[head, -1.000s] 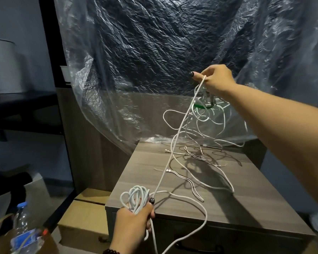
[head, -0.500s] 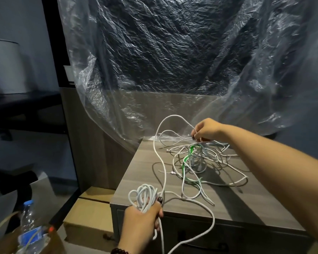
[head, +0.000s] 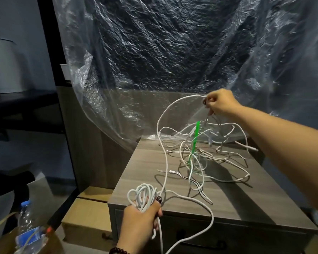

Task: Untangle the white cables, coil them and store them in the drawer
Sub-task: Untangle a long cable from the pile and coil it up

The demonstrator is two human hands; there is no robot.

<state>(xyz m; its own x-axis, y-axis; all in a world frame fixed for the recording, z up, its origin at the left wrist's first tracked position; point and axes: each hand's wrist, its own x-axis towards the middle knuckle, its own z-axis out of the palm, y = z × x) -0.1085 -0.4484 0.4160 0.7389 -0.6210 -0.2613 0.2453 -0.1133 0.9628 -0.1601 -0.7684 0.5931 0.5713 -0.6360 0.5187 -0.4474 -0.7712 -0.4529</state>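
Your left hand (head: 139,219) grips a smooth, round coil of white cable (head: 142,197) at the front-left corner of the matte wood-grain cabinet top (head: 233,202). Your right hand (head: 221,104) pinches one strand, lifting the loose tangle of thin white cables (head: 206,154), with a flat green tie (head: 195,140), above the cabinet's rear. Crinkled translucent plastic sheeting (head: 154,52) blurs whatever lies behind; the dark drawer front (head: 228,239) is cut off below.

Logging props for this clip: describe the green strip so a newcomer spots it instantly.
Start at the grey wooden cabinet below the plastic sheeting. In the white cable tangle on its top, under the right hand, runs a flat green strip, the only coloured piece among white cords.
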